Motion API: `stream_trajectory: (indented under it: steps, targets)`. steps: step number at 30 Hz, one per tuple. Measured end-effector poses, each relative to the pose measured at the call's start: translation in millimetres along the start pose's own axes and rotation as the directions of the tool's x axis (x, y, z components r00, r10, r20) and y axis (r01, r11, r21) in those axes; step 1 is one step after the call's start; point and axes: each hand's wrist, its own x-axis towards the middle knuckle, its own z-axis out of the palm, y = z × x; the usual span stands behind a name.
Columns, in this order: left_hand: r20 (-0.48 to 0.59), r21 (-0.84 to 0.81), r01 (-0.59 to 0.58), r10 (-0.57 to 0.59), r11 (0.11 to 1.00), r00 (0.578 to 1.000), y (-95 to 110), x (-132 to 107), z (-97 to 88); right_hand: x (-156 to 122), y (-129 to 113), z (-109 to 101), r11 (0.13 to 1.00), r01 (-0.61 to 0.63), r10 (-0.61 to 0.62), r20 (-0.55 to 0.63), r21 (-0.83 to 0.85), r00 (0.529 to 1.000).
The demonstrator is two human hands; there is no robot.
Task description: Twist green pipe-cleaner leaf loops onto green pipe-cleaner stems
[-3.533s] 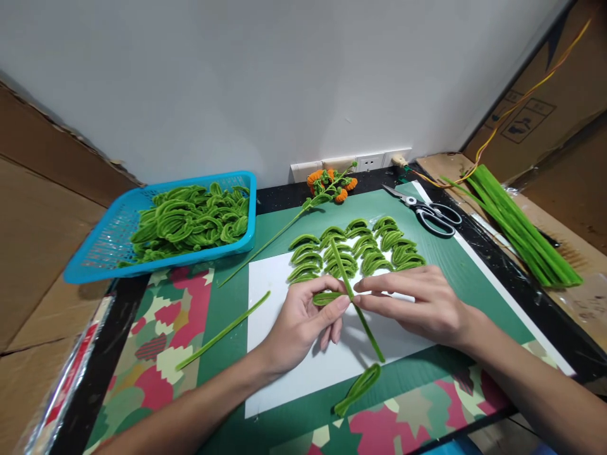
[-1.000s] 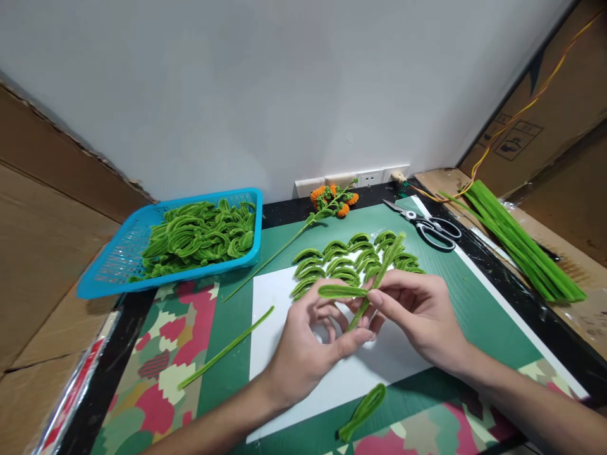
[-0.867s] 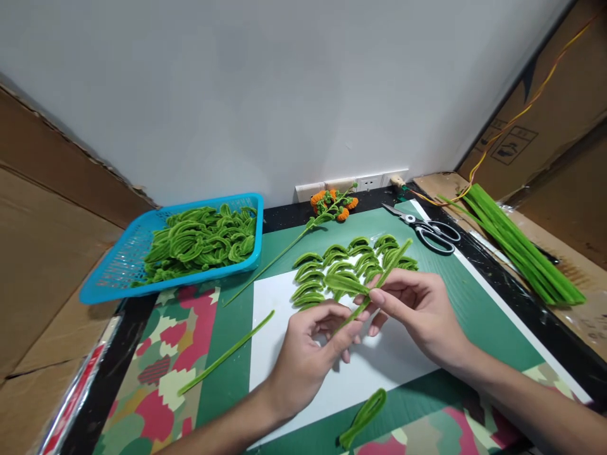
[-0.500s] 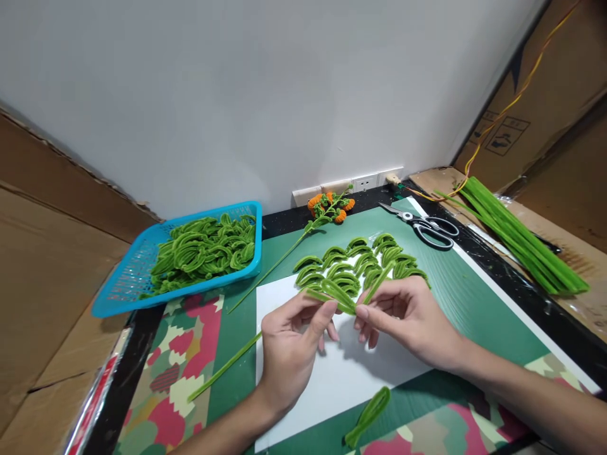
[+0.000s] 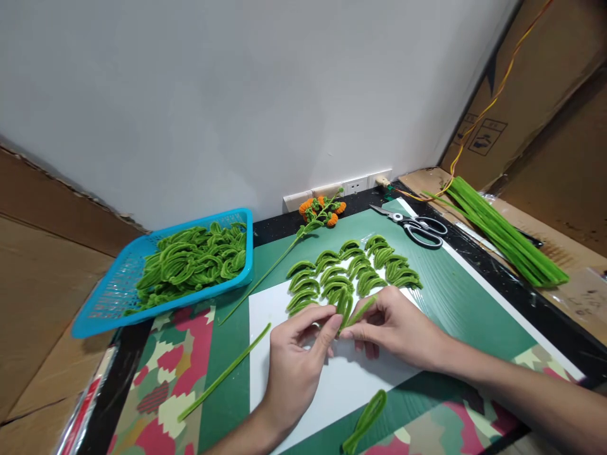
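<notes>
Left hand (image 5: 296,354) and right hand (image 5: 396,325) meet over the white sheet (image 5: 332,379) on the bench, fingertips almost touching. Both sets of fingers are pressed together, pinching one green pipe-cleaner piece: a folded leaf loop (image 5: 344,308) sticks up between the two thumbs, and a short stem end (image 5: 363,309) runs up-right from the right hand's fingers; where loop and stem join is hidden by the fingertips. Just beyond the fingers lie rows of curved pipe-cleaner leaves (image 5: 353,268), some on the sheet, some on the green cutting mat (image 5: 446,297). Left of the left hand a straight green pipe cleaner (image 5: 225,373) lies slanted across the sheet edge. Nearer the body than the right hand, a folded pipe-cleaner loop (image 5: 365,420) lies on the mat. Well left and beyond the fingers is a blue basket (image 5: 107,309) full of the same leaves. Beyond the leaves, near the wall, lies a stem with orange blossoms (image 5: 322,212); to its right are scissors (image 5: 412,224). Far right there is a bundle of straight green pipe cleaners (image 5: 502,230) on cardboard.
</notes>
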Motion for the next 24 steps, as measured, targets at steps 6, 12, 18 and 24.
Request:
stream_trajectory:
  steps: [6, 12, 18, 24]
  targets:
    - [0.079, -0.086, 0.064, -0.058, 0.994, 0.995, -1.0, -1.5, 0.0, -1.7, -1.2, -6.0, 0.997, 0.065, -0.060, -0.093, 0.045, 0.994]
    - [0.162, -0.077, 0.160, -0.146, 0.984, 0.976, 1.4, -1.1, 3.7, -3.7, -2.8, -6.1, 0.985, 0.168, -0.173, -0.165, -0.042, 0.971]
    - [0.211, -0.169, 0.237, -0.200, 0.957, 0.957, -1.3, -1.4, 2.5, -1.7, 3.1, -1.4, 0.978, 0.191, -0.165, -0.256, 0.083, 0.953]
    - [0.232, -0.181, 0.240, -0.196, 0.954, 0.953, 2.2, -0.6, 4.4, 1.2, 6.5, 2.6, 0.960, 0.139, -0.076, -0.252, 0.244, 0.965]
